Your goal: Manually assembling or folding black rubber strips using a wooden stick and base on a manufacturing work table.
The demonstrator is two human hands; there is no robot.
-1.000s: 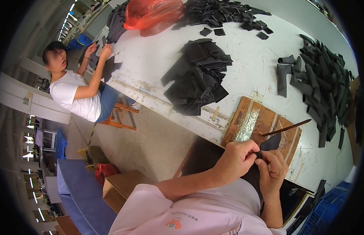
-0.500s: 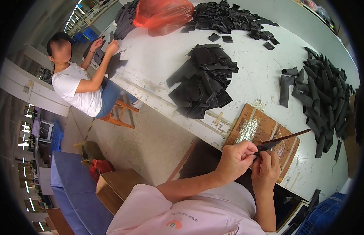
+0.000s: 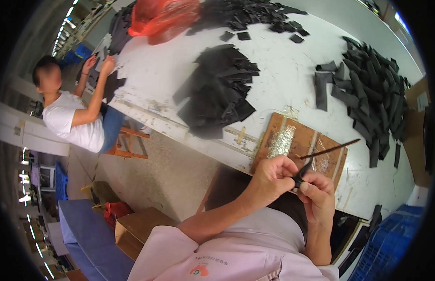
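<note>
Between my two hands, just over the table's near edge, is a small folded piece of black fabric [image 3: 299, 178]. My left hand [image 3: 271, 180] pinches it from the left with thumb and fingers. From the other side, my right hand [image 3: 317, 191] grips it, thumb on top. Beyond the hands lies a brown board [image 3: 275, 122] with a shiny silver taped patch [image 3: 282, 141] and strips of clear tape. A thin dark brown stick [image 3: 331, 148] reaches across the board past its right edge; whether it touches the fabric is unclear.
Flat black fabric pieces [image 3: 219, 93] are heaped on the white table [image 3: 283, 70]. Rolled black tubes [image 3: 367, 89] form a pile at right. Farther back are a red plastic bag [image 3: 163, 18] and more black pieces [image 3: 255, 21]. A co-worker [image 3: 74, 117] sits at left; a blue crate [image 3: 390, 239] stands lower right.
The whole view has shifted, so the table's contents appear farther left and slightly higher. Both hands still hold the black fabric, now bent upward at its far end, with the fingers slightly repositioned.
</note>
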